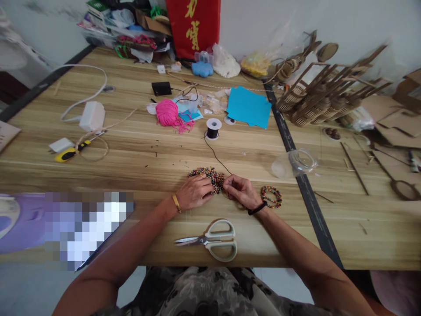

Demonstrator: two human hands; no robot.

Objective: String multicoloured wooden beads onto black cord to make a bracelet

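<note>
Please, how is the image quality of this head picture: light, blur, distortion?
Head view: soft, even daylight with faint shadows; straight wooden table edges bow from the wide lens; a pixelated block masks the lower left; the pile of small multicoloured beads and white-handled scissors look sharp.

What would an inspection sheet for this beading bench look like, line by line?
Surface: wooden table, scattered with small dark specks.
Job's things: pile of multicoloured beads under both hands; black thread running from it up to the thread spool; finished bead bracelet beside the right wrist.
Clutter: scissors near the front edge, pink yarn ball, blue paper sheets, clear plastic cup on its side, yellow utility knife.
Hands: left hand resting on the beads; right hand pinching at the pile's edge.
Cables: white cable with adapter, far left.
Surroundings: wooden lattice models at right; red bag against the wall.
</note>
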